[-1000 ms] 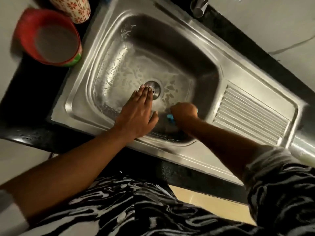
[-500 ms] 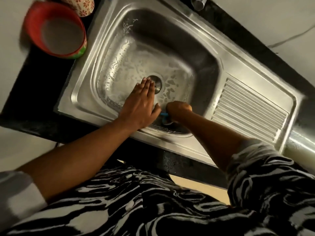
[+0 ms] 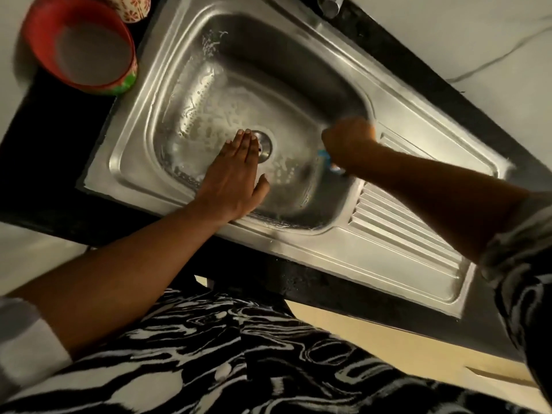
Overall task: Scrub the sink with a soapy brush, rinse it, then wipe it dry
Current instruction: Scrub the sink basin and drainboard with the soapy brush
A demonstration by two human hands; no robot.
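Here, brush (image 3: 327,159) in right hand (image 3: 349,144).

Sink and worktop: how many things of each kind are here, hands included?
Hands: 2, left hand and right hand
Containers: 2, red bowl and floral cup
Brushes: 1, blue brush
Sinks: 1, steel sink
Taps: 1, tap base
Total: 7

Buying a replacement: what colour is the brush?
The brush is blue; head view shows it best.
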